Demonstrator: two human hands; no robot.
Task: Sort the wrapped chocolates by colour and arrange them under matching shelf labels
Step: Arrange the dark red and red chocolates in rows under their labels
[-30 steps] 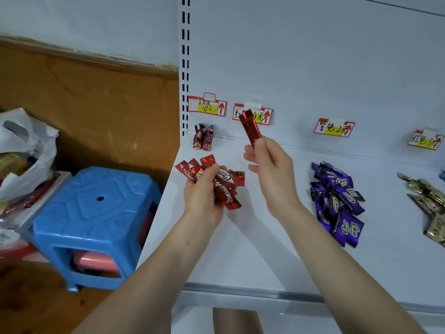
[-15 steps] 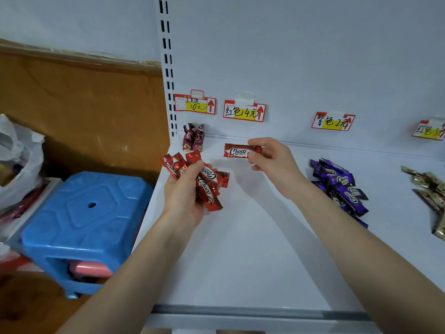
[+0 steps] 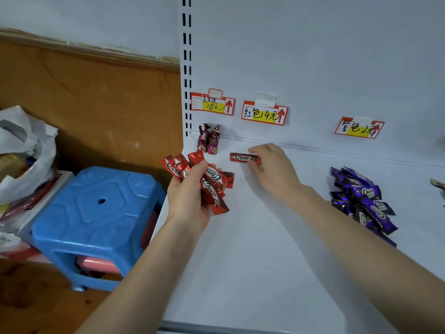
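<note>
Right hand [image 3: 274,172] pinches one end of a single red "Choco" bar [image 3: 244,157] lying on the shelf [image 3: 265,249] just below the label [image 3: 264,115] reading "红色4元". Left hand [image 3: 190,191], lower left of that label, grips a bunch of red "Choco" bars [image 3: 212,184]. Purple "Choco" bars [image 3: 363,201] lie to the label's lower right.

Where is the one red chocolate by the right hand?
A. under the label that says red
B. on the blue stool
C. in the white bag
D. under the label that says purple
A: the red chocolate lies on the shelf just below the red label, its end pinched by the right hand; the left hand holds the red bunch.
</note>
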